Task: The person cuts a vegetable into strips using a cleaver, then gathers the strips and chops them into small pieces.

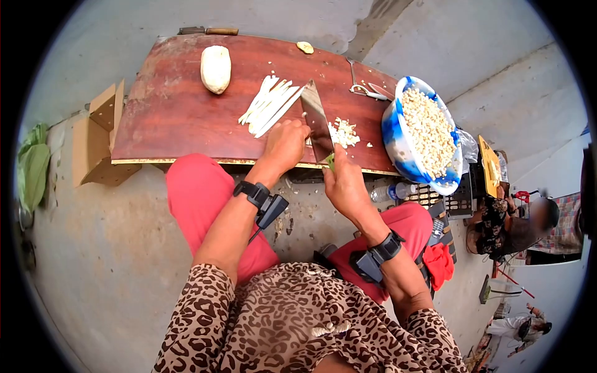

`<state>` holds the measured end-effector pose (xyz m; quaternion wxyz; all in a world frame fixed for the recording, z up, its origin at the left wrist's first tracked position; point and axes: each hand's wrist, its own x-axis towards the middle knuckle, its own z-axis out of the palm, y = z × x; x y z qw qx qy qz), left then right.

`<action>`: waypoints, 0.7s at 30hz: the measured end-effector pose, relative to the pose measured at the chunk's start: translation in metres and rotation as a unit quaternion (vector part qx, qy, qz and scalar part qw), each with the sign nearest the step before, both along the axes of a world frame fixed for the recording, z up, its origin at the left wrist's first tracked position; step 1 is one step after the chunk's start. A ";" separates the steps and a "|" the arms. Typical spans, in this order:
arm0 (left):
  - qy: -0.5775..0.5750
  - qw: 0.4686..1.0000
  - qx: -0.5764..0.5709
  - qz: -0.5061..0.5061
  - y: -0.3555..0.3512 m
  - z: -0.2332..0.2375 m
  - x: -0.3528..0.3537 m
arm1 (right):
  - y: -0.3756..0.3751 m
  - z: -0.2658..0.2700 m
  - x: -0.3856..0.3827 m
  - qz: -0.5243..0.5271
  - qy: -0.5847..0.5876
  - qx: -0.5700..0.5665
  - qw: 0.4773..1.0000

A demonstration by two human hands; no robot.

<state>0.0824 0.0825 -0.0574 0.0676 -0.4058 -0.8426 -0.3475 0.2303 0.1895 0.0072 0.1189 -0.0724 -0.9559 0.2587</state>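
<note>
At twelve o'clock on the red table (168,118), our right hand (349,183) grips the cleaver (318,118) by its handle. Our left hand (287,144) curls beside the blade, hold unclear; white strips (271,105) at eleven, chopped bits (343,132) at one.

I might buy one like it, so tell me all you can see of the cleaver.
The cleaver has a broad, metal-looking blade, brownish grey. The right hand grips it at the near edge of the table, hiding much of the handle; green shows there. The blade points away, between pale strips on the left and diced bits on the right.
</note>
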 end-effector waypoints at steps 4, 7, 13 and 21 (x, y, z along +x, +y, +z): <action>0.008 1.000 -0.005 0.007 -0.001 0.001 0.003 | -0.011 -0.006 0.002 -0.020 -0.007 -0.010 1.000; 0.017 1.000 -0.004 -0.001 -0.002 0.001 0.001 | -0.008 -0.017 0.001 -0.043 -0.034 -0.036 0.998; 0.051 0.999 0.007 0.002 0.001 -0.002 0.003 | 0.004 -0.003 0.009 -0.039 -0.057 -0.025 0.997; 0.056 0.995 0.079 0.034 0.008 -0.005 0.004 | 0.024 0.001 0.027 -0.057 -0.021 -0.103 0.993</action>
